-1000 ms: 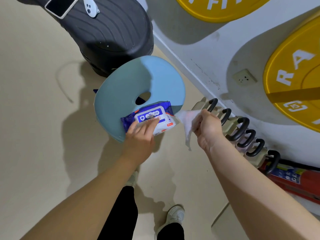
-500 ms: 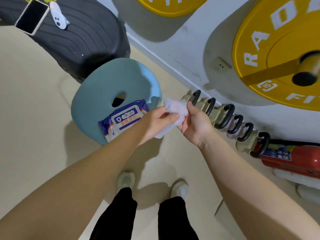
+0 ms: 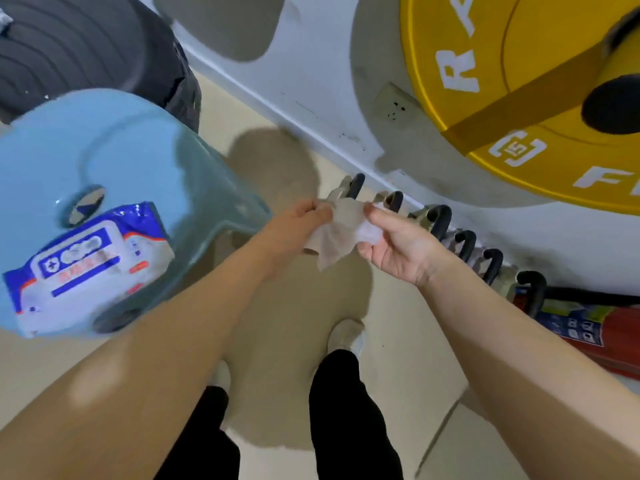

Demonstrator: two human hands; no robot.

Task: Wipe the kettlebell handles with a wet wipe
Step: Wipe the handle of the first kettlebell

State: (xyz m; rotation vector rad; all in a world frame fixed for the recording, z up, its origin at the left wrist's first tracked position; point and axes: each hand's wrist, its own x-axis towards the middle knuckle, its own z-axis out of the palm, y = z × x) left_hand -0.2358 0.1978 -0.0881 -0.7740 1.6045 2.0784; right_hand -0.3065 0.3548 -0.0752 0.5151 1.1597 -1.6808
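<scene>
A white wet wipe [image 3: 341, 230] is stretched between my two hands at mid-frame. My left hand [image 3: 294, 226] pinches its left edge and my right hand [image 3: 398, 244] pinches its right edge. Just behind them a row of several kettlebells [image 3: 440, 220] with black handles stands along the foot of the wall, running right and toward me. My hands hover in front of the leftmost handles without touching them. The blue-and-white wipes pack [image 3: 90, 265] lies on a light blue stool [image 3: 145, 147] at left.
A yellow weight plate [image 3: 519, 81] leans on the white wall at upper right. A red fire extinguisher [image 3: 595, 327] lies at the right end of the kettlebell row. A black ribbed object [image 3: 86, 46] sits behind the stool. My feet stand on beige floor.
My left hand left the wipes pack and joined my right hand on the wipe. Both hands spread the wipe apart, and the view has moved closer to the kettlebells.
</scene>
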